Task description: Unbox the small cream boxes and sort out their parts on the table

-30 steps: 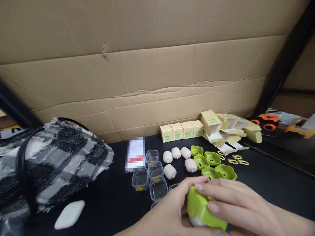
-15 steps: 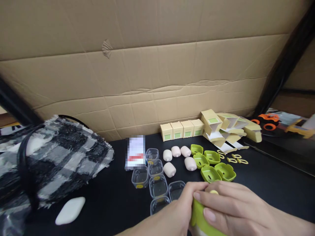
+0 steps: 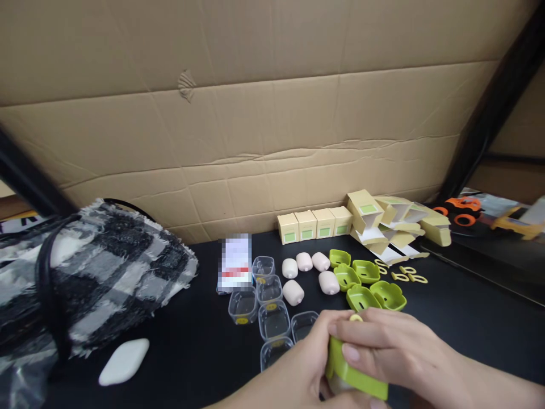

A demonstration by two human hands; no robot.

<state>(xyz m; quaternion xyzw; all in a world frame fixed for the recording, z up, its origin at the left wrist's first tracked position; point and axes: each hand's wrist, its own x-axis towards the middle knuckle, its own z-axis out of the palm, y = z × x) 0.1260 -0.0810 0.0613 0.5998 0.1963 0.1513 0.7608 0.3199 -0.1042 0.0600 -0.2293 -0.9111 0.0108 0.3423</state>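
Held green cover [image 3: 360,377] looks smooth, glossy plastic; clear cups [image 3: 273,322], transparent glossy plastic. Pale capsules [image 3: 329,283] read smooth, matt. Checked bag [image 3: 140,284]: rough, frayed cloth. Backdrop [image 3: 264,119]: creased matt cardboard.

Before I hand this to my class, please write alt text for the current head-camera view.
A person's left hand and right hand hold a green cover with a pale part beneath it, above a black table. Nearby are clear cups, pale rounded pieces, green shells and yellow rings; small boxes stand in a row behind.
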